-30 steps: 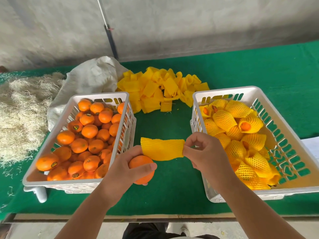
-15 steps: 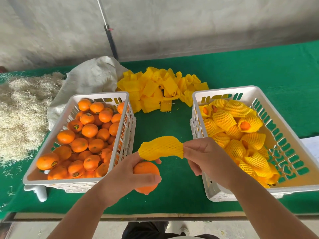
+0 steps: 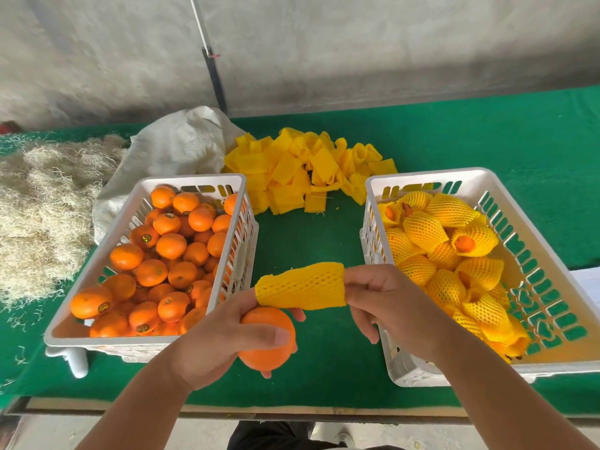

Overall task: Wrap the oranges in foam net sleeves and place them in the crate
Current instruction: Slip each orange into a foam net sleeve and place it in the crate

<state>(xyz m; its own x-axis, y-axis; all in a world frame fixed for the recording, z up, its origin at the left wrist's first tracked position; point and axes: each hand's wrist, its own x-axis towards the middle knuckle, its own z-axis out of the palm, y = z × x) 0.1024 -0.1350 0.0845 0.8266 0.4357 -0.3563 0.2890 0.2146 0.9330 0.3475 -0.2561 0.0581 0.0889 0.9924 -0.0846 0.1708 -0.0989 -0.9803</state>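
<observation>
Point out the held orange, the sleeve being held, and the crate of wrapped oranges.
Orange [image 3: 264, 347]: head view, its bare lower front.
Sleeve [image 3: 302, 287]: head view, middle of the net.
Crate [image 3: 431, 174]: head view, far rim.

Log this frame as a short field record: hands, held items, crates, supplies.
left hand: grips a bare round orange
right hand: pinches one end of a yellow foam net sleeve
sleeve state: not yet on the orange
left white plastic crate: bare oranges
right white plastic crate: sleeved oranges
pile of yellow foam sleeves: behind, between the crates
</observation>
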